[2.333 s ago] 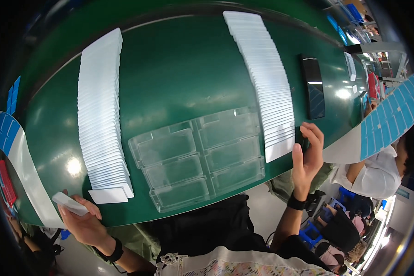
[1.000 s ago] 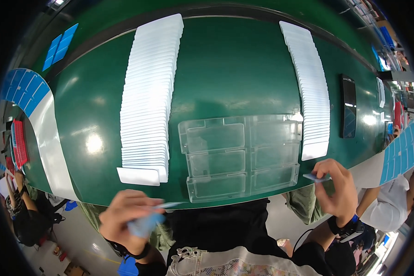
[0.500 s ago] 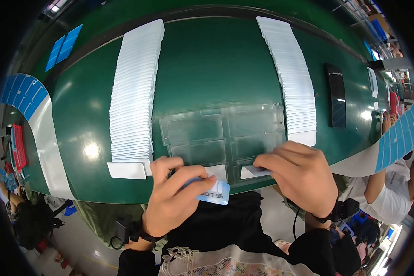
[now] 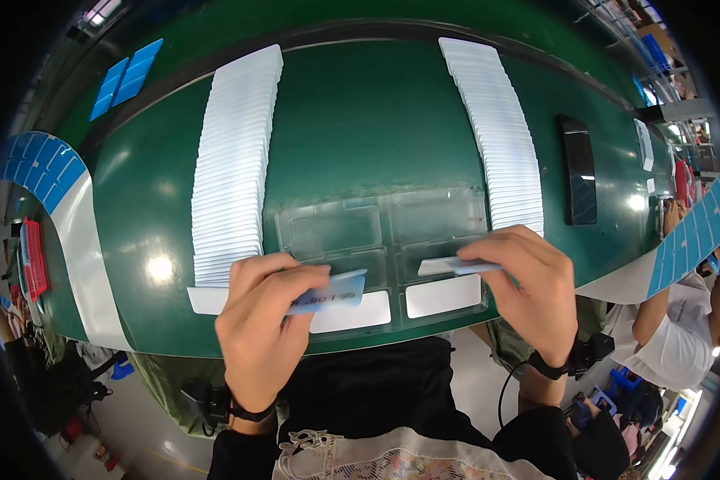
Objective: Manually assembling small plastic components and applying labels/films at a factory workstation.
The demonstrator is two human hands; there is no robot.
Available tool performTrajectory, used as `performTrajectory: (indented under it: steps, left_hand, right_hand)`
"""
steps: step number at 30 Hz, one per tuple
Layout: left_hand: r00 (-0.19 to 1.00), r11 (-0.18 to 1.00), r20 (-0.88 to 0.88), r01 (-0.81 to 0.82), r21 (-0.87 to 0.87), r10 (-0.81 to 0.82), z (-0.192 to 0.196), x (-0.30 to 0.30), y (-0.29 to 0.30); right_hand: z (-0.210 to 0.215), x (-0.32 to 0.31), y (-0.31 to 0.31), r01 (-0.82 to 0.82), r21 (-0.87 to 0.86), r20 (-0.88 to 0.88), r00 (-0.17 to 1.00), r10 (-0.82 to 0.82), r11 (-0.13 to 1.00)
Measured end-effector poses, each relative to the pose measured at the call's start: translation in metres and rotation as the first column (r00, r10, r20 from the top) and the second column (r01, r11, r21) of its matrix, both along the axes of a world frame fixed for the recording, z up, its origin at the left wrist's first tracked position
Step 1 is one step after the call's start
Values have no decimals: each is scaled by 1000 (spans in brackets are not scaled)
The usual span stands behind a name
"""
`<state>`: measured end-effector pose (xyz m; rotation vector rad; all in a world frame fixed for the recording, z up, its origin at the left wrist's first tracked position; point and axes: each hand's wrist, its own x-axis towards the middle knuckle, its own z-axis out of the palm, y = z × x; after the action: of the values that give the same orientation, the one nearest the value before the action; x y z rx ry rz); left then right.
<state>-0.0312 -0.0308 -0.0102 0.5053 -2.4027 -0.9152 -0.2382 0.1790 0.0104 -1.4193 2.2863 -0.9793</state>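
My left hand (image 4: 266, 332) pinches a pale blue printed card (image 4: 336, 294), tilted above the left side of a clear compartment tray (image 4: 388, 216). Below it a white card (image 4: 356, 314) lies in the tray's near left compartment, partly covered by that hand. Another white card (image 4: 444, 296) fills the near right compartment. My right hand (image 4: 532, 284) is closed on a thin card, seen nearly edge-on, over the middle right compartment. A white card (image 4: 436, 266) tilts there by the fingertips. Long overlapping rows of white cards flank the tray, a left row (image 4: 234, 160) and a right row (image 4: 500, 128).
A black phone (image 4: 578, 172) lies right of the right row. Blue sheets (image 4: 136, 76) are at the far left. Curved pale strips with blue panels, a left strip (image 4: 44, 164) and a right strip (image 4: 688, 244), border the table. A person in white (image 4: 668, 328) is at the right.
Both hands have moved slightly away from my body. The white cards now lie flat in the two near compartments. My right hand is now at the middle right compartment with a card.
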Motion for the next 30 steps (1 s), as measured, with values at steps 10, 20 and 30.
performTrajectory:
  steps: [10,20,30]
  left_hand:
    - [998,996,28,54,-71,-52,-23,-17,17]
    - [952,964,303,34,-265,50,17,-28,-7]
    - [919,980,393,67,-189,13,1,-35,-16]
  right_hand:
    - [-25,16,-18,-29,-111,-150,989,12,993]
    - [7,-2,-33,25,-13,-274,961,-27,1000]
    - [-13,-6,-41,97,-51,-243,964,-107,994]
